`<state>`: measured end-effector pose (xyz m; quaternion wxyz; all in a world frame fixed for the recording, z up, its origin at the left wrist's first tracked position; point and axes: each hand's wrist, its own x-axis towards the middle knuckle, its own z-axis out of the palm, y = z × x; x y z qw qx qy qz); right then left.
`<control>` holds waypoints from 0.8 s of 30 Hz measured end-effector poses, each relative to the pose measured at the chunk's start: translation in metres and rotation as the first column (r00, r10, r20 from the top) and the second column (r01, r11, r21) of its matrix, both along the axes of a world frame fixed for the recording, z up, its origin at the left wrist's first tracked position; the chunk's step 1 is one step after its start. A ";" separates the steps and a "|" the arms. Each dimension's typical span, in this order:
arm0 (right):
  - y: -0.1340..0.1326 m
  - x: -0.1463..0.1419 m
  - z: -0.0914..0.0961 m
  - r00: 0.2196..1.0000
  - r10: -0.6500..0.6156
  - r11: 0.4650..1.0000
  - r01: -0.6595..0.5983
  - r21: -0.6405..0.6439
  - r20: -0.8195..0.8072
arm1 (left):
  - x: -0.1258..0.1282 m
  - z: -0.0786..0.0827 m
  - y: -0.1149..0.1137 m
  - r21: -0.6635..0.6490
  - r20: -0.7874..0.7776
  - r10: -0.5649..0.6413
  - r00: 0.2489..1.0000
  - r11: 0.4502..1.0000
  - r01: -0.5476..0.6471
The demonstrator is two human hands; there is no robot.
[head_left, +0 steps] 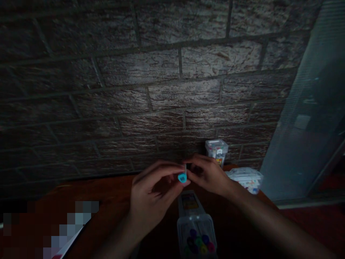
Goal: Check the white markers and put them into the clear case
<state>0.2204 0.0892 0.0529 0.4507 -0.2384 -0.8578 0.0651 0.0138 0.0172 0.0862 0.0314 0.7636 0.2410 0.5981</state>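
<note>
A marker [182, 177] with a turquoise end points toward me, its printed number reading 66 or 99. My left hand [151, 196] pinches it between thumb and fingers from the left. From the other side, the fingertips of my right hand [206, 174] close on the same marker; its shaft is mostly hidden by the fingers. Just below my hands, a clear plastic box [182, 223] lies on the table with its mouth toward me. Inside it are several markers [199, 242] with purple, green, yellow and pink ends.
Against the brick wall [167, 97] stands another clear lidded box [216, 147]. A clear container [248, 178] with white contents lies at the right of the wooden table [107, 189]. A translucent panel [304, 118] rises at the right. The lower left is pixelated.
</note>
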 end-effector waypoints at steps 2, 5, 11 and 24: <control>-0.001 -0.001 0.000 1.000 -0.002 1.000 0.002 0.011 0.005 | 0.002 0.001 -0.003 0.001 -0.027 0.000 1.000 1.000 0.000; -0.004 -0.002 0.003 1.000 0.002 0.999 -0.002 0.035 0.018 | 0.005 0.002 -0.008 0.014 -0.038 -0.002 0.999 1.000 0.003; -0.006 0.000 0.006 1.000 -0.007 0.999 0.006 0.045 0.021 | 0.005 0.003 -0.014 0.017 -0.057 -0.010 0.998 1.000 0.010; -0.007 0.001 0.008 0.998 -0.033 0.999 0.030 0.041 0.060 | 0.005 0.000 -0.013 0.003 -0.100 -0.017 0.995 1.000 0.018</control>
